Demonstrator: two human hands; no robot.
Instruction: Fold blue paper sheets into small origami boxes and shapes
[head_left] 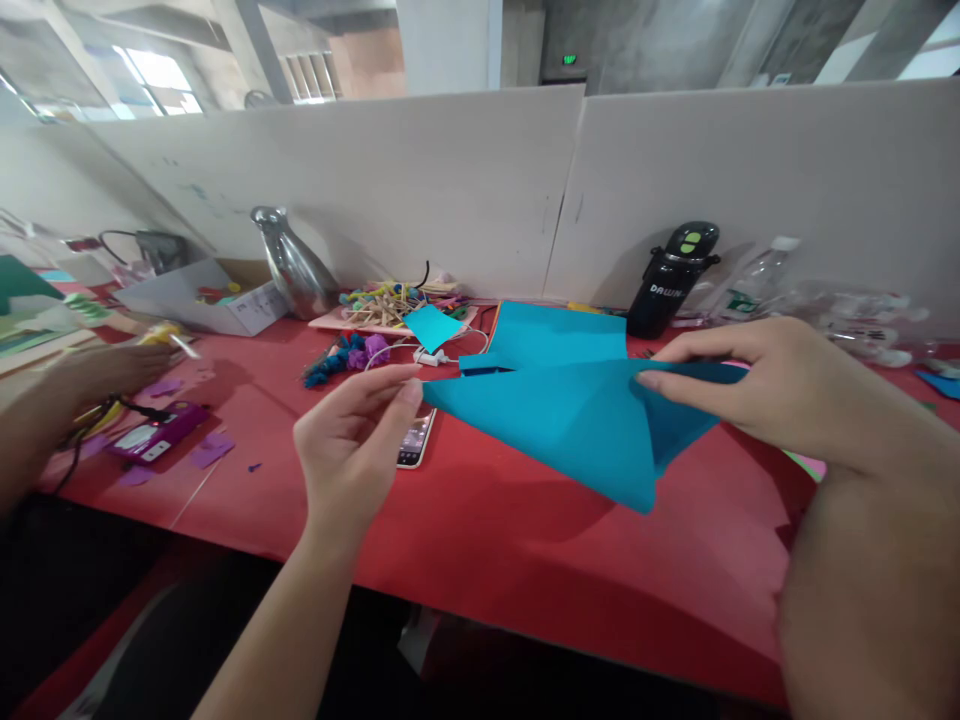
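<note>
Red tabletop point(465, 560) spread right across in front of you, and there's your blue sheet point(547, 420), up over the middle of it, bent over at the right with a corner pointing down toward you! Behind it lies a flat blue sheet point(562, 328); a black bottle point(660, 290) stands just beyond. Now your hands: the right hand point(757, 390) pinches the upper edge, thumb against fingers, while the left hand point(349, 435) closes thumb and fingertips on the left corner. A partly hidden phone point(414, 445) lies by your left hand, a small blue piece point(433, 328) farther back.
</note>
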